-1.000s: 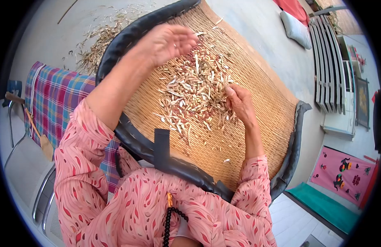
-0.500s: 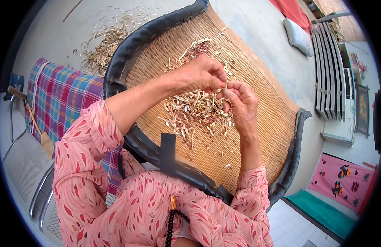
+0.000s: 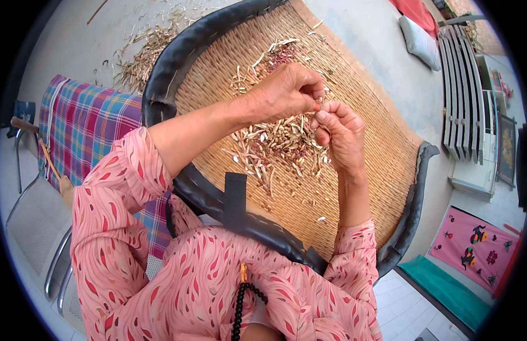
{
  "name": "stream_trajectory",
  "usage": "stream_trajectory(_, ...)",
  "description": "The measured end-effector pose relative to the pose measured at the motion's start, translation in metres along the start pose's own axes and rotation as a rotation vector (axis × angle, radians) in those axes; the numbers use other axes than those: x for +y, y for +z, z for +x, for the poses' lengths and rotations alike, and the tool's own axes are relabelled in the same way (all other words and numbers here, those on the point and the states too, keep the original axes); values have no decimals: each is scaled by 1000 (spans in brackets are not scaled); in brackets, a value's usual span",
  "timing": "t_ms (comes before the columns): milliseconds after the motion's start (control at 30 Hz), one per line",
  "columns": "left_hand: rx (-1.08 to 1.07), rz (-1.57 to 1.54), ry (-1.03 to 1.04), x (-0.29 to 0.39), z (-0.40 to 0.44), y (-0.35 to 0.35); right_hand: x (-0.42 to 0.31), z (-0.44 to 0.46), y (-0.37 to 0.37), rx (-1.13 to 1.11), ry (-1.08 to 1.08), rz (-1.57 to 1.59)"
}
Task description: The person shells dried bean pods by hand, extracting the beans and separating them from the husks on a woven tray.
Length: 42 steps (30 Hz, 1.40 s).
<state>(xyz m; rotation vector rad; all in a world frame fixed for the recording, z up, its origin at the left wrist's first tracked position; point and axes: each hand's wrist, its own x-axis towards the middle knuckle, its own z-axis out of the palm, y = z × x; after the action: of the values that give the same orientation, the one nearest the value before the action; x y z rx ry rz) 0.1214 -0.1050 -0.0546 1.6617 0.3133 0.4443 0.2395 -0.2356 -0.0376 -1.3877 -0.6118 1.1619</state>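
Over a woven winnowing tray [image 3: 383,170] with a thick black rim, my left hand [image 3: 286,94] and my right hand [image 3: 346,136] meet fingertip to fingertip. Both are closed in a pinch around a small pale bean pod [image 3: 319,101], mostly covered by the fingers. Below them lies a heap of dry pods [image 3: 283,133], partly hidden by my left hand. Dark red beans [image 3: 281,55] gather at the heap's far end, and more are mixed in among the pods. The tray's near rim rests close against my body.
Dry husks [image 3: 147,62] are piled on the floor beyond the tray. A checked cloth [image 3: 93,116] hangs over a metal chair [image 3: 36,227] at left. At right are a pale cushion [image 3: 420,42], grey slatted panels [image 3: 462,94] and a pink mat [image 3: 474,244].
Both hands have shifted slightly up and right in view, still pinched together. The tray and background have shifted slightly too, as the camera view moved.
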Motion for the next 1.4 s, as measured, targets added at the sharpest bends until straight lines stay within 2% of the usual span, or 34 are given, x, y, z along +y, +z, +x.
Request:
stream_trajectory(167,10,157,71,2,0,0,-1,-2,6,30,-26,-62)
stream_trajectory(267,96,482,282,3,-2,8,3,-3,7,56,-19,-67)
stream_trajectory(400,199,580,406,-3,-1,14,1,-3,13,100,-17,-117)
stream_trajectory(500,184,534,290,-1,0,11,1,-1,7,78,-9,-149)
stream_trajectory(600,71,403,87,5,-2,6,6,-1,4,78,-7,-175)
stream_trajectory(700,81,519,151,3,-1,7,7,0,7,113,3,-226)
stream_trajectory(800,142,600,407,0,-1,9,7,1,8,139,29,-239)
stream_trajectory(900,143,625,448,2,-4,12,9,2,4,146,-16,-300)
stream_trajectory(1000,47,444,113,7,-2,10,11,1,5,116,-110,-362)
stream_trajectory(1100,-2,438,84,13,1,4,11,1,5,113,-140,-401)
stream_trajectory(1200,131,826,358,14,-7,15,12,5,6,130,-113,-374)
stream_trajectory(1233,108,929,414,9,-8,17,13,6,7,134,-101,-355)
stream_trajectory(1333,86,995,409,2,-9,24,20,5,4,117,-169,-370)
stream_trajectory(1400,97,1003,451,2,-7,20,13,1,12,80,-104,-254)
